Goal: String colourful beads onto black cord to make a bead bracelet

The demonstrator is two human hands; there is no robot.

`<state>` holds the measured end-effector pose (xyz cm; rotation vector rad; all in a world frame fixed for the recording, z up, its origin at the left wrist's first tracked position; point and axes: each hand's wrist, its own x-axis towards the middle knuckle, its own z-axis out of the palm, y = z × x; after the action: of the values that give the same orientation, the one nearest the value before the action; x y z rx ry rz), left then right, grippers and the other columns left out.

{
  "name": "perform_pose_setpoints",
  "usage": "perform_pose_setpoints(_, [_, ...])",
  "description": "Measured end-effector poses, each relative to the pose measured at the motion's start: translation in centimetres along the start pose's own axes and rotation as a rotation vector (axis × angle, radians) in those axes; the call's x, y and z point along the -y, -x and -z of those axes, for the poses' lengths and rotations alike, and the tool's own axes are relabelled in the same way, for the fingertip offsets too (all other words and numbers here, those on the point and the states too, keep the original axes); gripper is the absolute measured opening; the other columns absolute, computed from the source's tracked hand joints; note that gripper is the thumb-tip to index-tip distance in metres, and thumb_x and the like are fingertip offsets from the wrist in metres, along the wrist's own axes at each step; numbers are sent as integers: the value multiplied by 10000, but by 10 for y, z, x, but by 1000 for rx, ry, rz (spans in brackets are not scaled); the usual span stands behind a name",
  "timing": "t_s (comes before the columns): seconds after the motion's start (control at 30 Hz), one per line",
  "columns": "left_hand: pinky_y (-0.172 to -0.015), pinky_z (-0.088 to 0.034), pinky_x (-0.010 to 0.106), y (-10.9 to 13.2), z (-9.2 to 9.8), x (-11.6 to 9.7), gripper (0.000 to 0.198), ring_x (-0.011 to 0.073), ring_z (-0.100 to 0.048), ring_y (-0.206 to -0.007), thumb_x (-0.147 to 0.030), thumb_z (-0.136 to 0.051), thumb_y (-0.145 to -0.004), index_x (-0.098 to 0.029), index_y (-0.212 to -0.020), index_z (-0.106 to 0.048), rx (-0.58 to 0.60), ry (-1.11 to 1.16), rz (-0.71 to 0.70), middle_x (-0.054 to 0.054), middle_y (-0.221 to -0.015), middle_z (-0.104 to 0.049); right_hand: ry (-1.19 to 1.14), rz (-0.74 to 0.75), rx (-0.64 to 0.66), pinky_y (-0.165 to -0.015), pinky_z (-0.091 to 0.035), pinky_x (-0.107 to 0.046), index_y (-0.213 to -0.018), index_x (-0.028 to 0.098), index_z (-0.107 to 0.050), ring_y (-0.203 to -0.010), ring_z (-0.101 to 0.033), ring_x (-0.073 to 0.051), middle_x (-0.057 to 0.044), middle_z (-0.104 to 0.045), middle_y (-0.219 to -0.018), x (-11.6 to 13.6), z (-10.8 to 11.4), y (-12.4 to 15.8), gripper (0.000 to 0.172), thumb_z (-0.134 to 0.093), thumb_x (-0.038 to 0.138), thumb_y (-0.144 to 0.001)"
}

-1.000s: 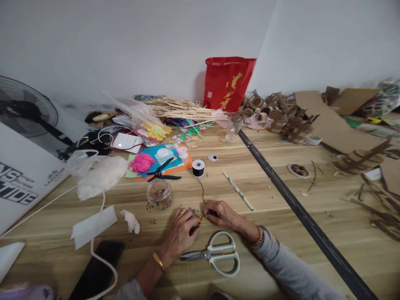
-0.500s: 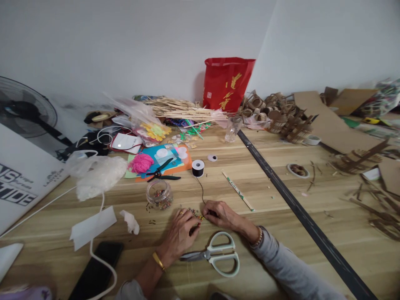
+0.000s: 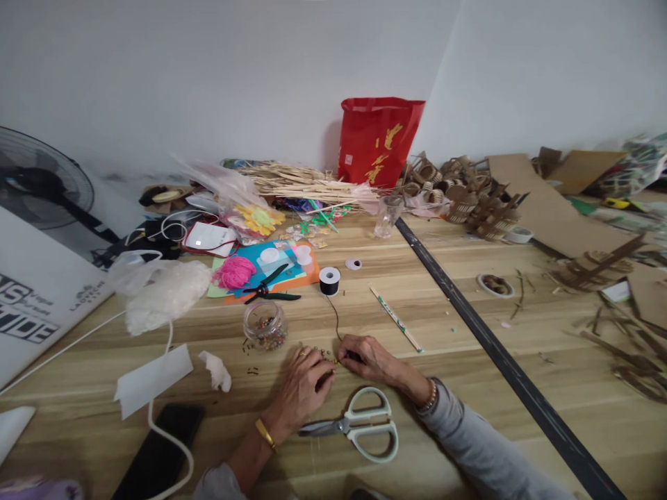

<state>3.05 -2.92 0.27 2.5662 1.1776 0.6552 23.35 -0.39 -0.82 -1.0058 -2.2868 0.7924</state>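
Note:
Small colourful beads (image 3: 325,354) lie on the wooden table between my two hands. My left hand (image 3: 305,385) is closed, thumb and fingertips pinched at the edge of the beads on a small bead, mostly hidden. To its right, my right hand (image 3: 367,359) is curled shut on a thin black cord (image 3: 337,321), which runs up to a white-rimmed spool (image 3: 329,280). A clear jar (image 3: 265,326) of mixed beads stands beyond my left hand. White-handled scissors (image 3: 365,425) lie just in front of both hands.
Pliers (image 3: 271,286) and pink yarn (image 3: 234,271) rest on coloured paper. A wrapped pair of chopsticks (image 3: 396,318) lies right of the spool. A black strip (image 3: 469,319) crosses the table. A phone (image 3: 159,451) and white cable are at left; a red bag (image 3: 380,142) stands behind.
Both hands stay nearly in place, with only slight finger movement at the beads. The view has shifted very slightly.

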Motion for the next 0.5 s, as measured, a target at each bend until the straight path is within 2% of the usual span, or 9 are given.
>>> perform_pose_setpoints(0.17, [-827, -443, 411, -1, 1, -1, 135, 213, -556, -817, -118, -636, -790, -222, -847, -703, 13, 8, 1, 39, -790, -626, -18, 6, -11, -617, -404, -202, -814, 162, -595, -630, -515, -117, -9, -593, -741, 0, 0, -1, 79, -537, 147, -865])
perform_pose_setpoints(0.5, [-741, -464, 355, -11, 1, 1, 161, 212, -560, -821, -94, -580, -828, -188, -849, -709, -32, 102, 108, 56, -803, -640, -182, -27, -21, -620, -407, -208, -818, 148, -619, -668, -539, -125, -18, -594, -761, 1, 3, 0, 92, -541, 102, -838])
